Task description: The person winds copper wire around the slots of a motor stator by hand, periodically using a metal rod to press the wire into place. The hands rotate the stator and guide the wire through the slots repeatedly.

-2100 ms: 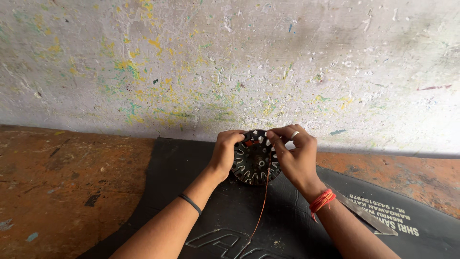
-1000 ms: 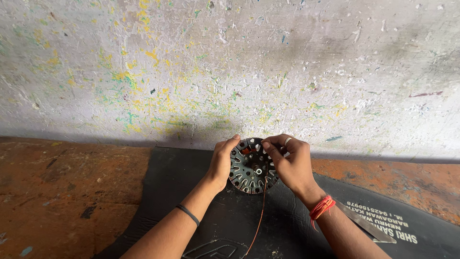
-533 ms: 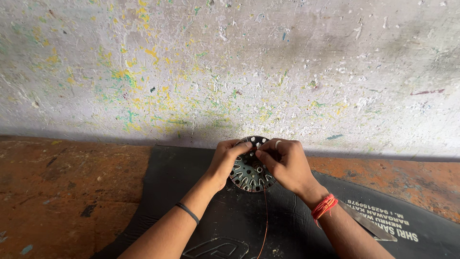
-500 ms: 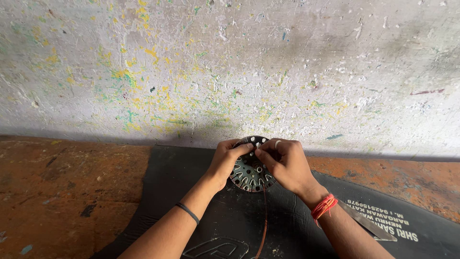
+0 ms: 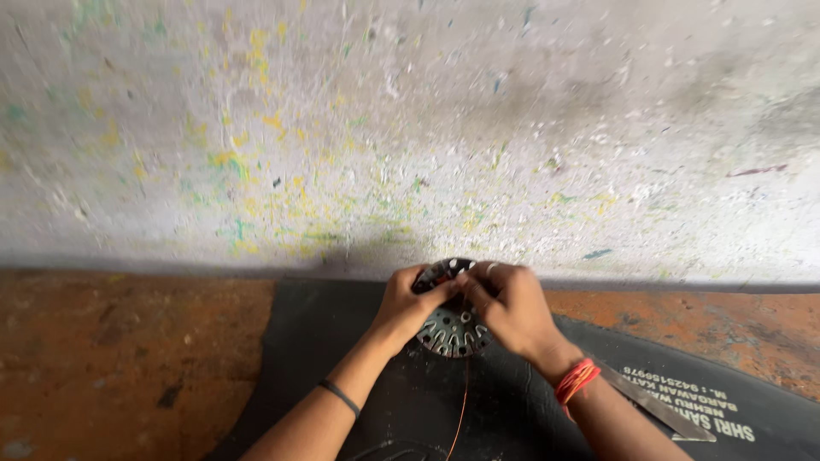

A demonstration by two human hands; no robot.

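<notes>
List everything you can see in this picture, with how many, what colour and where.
Slotted round metal core: one, grey-black, on the mat at centre, under both hands.
Copper wire: one strand, orange, trailing from the core toward the camera.
Mat: one, black with white print, on the floor.
Flat metal strip: one, grey, on the mat at right.
Floor: rust-brown, stained.
Wall: whitish, flecked with yellow and green paint.
Black band: one, left wrist.
Red thread band: one, right wrist.
Left hand: gripping the core's left edge.
Right hand: over the core's right side.
</notes>
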